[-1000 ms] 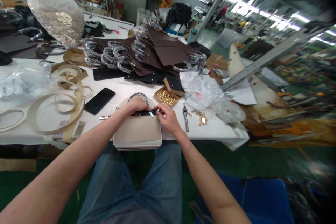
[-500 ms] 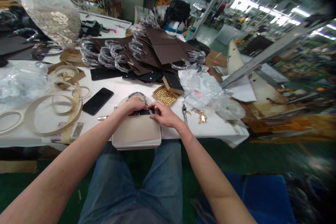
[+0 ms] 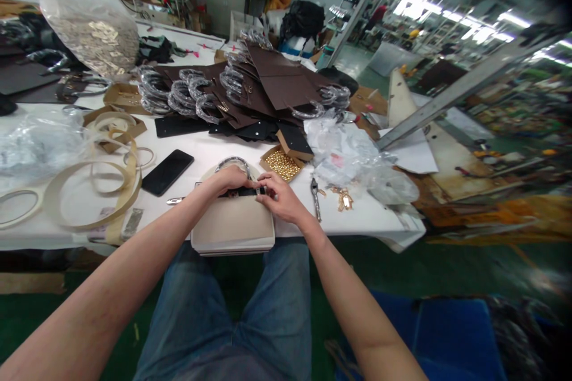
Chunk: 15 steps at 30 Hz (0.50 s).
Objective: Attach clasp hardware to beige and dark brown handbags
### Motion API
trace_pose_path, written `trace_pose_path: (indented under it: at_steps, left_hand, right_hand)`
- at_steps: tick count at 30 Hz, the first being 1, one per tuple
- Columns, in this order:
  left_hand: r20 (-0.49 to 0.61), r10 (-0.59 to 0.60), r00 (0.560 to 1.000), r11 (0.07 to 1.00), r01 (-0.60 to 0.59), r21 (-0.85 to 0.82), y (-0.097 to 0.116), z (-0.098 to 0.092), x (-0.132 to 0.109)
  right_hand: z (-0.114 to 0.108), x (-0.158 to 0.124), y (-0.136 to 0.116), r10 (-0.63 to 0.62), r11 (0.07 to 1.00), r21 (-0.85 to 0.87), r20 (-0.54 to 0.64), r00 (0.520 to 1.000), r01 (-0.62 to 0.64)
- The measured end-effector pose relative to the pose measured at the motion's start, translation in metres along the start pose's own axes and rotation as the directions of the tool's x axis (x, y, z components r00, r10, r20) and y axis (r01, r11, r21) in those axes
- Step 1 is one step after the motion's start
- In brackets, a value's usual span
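Observation:
A beige handbag (image 3: 232,227) lies flat at the near edge of the white table (image 3: 201,155), its wrapped handle (image 3: 232,161) pointing away from me. A black strap (image 3: 241,191) with a small metal end runs across the bag's top. My left hand (image 3: 230,178) is curled over the strap's left part and presses it onto the bag. My right hand (image 3: 279,199) pinches the strap's metal end at the bag's upper right corner. Both hands touch each other over the strap.
A small box of gold studs (image 3: 281,164) and pliers (image 3: 316,195) lie just right of the bag. A black phone (image 3: 168,171) and beige strap loops (image 3: 93,184) lie left. Brown bags with wrapped handles (image 3: 268,86) pile behind. Crumpled plastic (image 3: 353,161) sits right.
My right hand has slid left along the strap until it meets my left hand. The left hand and the bag have stayed put.

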<state>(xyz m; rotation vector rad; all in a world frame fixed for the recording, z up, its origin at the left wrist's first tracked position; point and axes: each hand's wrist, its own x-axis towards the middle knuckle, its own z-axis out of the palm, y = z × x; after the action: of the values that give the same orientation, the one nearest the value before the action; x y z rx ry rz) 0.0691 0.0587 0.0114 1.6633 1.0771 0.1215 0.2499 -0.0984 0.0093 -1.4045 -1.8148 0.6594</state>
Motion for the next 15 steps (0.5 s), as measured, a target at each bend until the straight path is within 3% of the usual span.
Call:
trace_pose_path:
  at_steps: [6,15]
  left_hand:
    - [-0.020,0.016,1.000,0.999,-0.015,0.042,-0.002,0.001,0.001]
    - [0.009,-0.040,0.999,0.999,0.040,-0.021,-0.005,0.007,0.000]
  right_hand:
    - [0.008,-0.007,0.003,-0.025,1.000,-0.006,-0.042,0.999,0.025]
    - [0.023,-0.018,0.008,0.165,0.985,0.089,-0.184,0.969,-0.151]
